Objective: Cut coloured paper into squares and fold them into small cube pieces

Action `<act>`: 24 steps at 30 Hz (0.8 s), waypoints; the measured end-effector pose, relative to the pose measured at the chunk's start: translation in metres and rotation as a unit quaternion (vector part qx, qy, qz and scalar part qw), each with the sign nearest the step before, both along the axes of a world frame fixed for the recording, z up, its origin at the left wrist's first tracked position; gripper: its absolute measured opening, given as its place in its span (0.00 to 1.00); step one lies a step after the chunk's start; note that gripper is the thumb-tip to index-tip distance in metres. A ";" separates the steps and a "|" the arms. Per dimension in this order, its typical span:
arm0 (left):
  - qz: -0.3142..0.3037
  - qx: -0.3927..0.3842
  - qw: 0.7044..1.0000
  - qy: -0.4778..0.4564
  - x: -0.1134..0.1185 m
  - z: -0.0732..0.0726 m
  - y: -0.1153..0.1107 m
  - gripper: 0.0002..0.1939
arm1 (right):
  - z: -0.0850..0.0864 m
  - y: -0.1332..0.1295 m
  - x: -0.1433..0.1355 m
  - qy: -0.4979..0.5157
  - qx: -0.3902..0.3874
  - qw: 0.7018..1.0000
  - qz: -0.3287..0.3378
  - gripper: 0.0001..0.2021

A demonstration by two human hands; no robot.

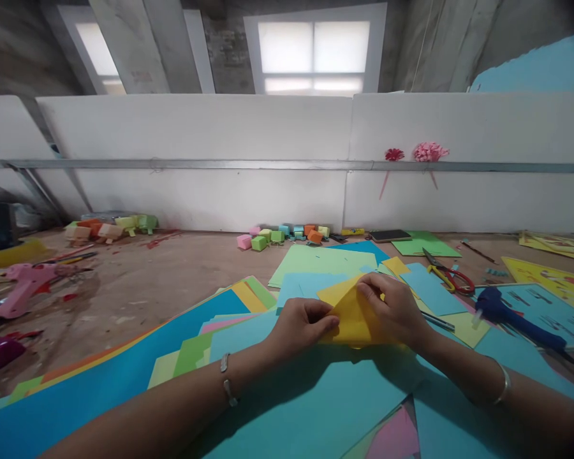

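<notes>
A folded piece of yellow paper (356, 319) is held up between my two hands above light blue sheets (296, 408). My left hand (303, 325) pinches its left edge between thumb and fingers. At its upper right, my right hand (392, 306) has fingers and thumb closed on the paper. One flap rises to a point near the right fingertips. Beneath and behind it lie more sheets in light blue, green and yellow.
Red-handled scissors (459, 280) and a dark blue glue gun (516, 319) lie at right. A pink glue gun (29, 284) is at far left. Small paper cubes (277, 236) and a phone (390, 236) sit by the white wall panel (210, 197).
</notes>
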State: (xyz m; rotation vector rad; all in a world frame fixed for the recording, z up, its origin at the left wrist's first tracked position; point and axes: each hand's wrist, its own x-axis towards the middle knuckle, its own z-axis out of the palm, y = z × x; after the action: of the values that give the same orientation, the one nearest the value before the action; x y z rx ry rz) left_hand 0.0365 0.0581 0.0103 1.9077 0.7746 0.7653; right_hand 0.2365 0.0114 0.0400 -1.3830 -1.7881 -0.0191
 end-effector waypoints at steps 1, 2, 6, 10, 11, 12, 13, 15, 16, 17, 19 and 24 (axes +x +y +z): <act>0.008 0.002 1.000 0.002 0.000 0.000 0.000 0.14 | 0.000 0.001 0.002 0.003 0.004 1.000 -0.010 0.12; 0.017 0.004 1.000 0.004 0.000 0.001 0.000 0.14 | 0.000 0.002 0.003 0.007 0.009 1.000 -0.020 0.12; 0.043 0.002 0.999 0.002 0.000 0.002 0.001 0.13 | 0.001 0.005 0.008 0.017 0.029 0.998 -0.052 0.13; 0.070 -0.020 0.997 -0.004 0.001 0.001 0.004 0.13 | 0.001 0.007 0.011 0.022 0.047 0.996 -0.071 0.13; 0.074 -0.037 0.997 -0.008 0.001 0.001 0.004 0.13 | 0.001 0.008 0.012 0.023 0.053 0.996 -0.074 0.13; 0.077 -0.055 0.995 -0.014 0.001 0.001 0.004 0.14 | 0.000 0.009 0.012 0.025 0.058 0.995 -0.078 0.12; 0.078 -0.073 0.994 -0.022 0.001 0.001 0.005 0.14 | -0.001 0.010 0.013 0.026 0.063 0.994 -0.081 0.12; 0.079 -0.100 0.991 -0.037 0.002 0.001 0.005 0.15 | -0.003 0.011 0.014 0.028 0.071 0.993 -0.084 0.12; 0.079 -0.109 0.990 -0.045 0.002 0.002 0.004 0.16 | -0.004 0.011 0.015 0.028 0.074 0.993 -0.086 0.12; 0.078 -0.115 0.989 -0.051 0.001 0.002 0.004 0.17 | -0.005 0.011 0.015 0.028 0.075 0.993 -0.087 0.12; 0.074 -0.115 0.989 -0.051 0.001 0.002 0.004 0.19 | -0.006 0.012 0.015 0.025 0.073 0.993 -0.093 0.12; 0.074 -0.072 0.995 0.015 0.000 0.002 0.002 0.21 | -0.008 0.014 0.017 0.001 0.030 0.993 -0.112 0.12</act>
State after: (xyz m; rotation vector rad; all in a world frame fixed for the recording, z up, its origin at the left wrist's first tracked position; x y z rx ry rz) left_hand 0.0365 0.0605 0.0124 1.7503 0.9721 0.7499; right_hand 0.2538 0.0253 0.0322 -1.5326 -1.6108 -0.1885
